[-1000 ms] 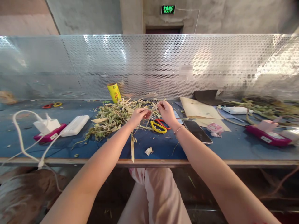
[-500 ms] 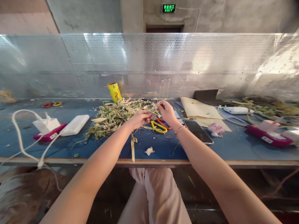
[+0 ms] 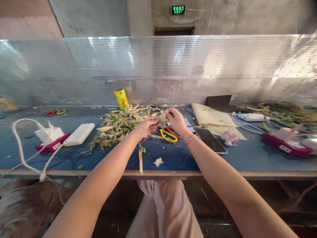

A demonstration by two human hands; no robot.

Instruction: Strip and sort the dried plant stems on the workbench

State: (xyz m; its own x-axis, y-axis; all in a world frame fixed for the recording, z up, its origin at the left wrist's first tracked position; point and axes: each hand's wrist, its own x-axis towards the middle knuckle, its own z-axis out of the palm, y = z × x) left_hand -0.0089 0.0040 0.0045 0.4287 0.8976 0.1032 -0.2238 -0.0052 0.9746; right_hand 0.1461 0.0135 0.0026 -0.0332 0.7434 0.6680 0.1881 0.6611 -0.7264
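A heap of dried plant material (image 3: 116,124), pale green and straw-coloured, lies on the blue tabletop in front of me. At its right edge my left hand (image 3: 148,126) is closed in a pinch, the fingertips near a thin pale strand. My right hand (image 3: 174,119) pinches just beside it, bent down at the wrist, with a bracelet (image 3: 190,138) on. What sits between the fingertips looks like a pale dried plant piece, too small to make out fully. Below the hands lie scissors with yellow and red handles (image 3: 168,135).
A smartphone (image 3: 210,140), a pink case (image 3: 229,137) and brown paper (image 3: 213,115) lie to the right. Magenta power strips (image 3: 53,145) with chargers and white cables stand on both sides. A yellow tube (image 3: 121,98) stands behind the heap, before a perforated metal screen (image 3: 148,66).
The fingertips of both hands have shifted very slightly, still pinched close together over the edge of the heap. Everything on the table lies as before.
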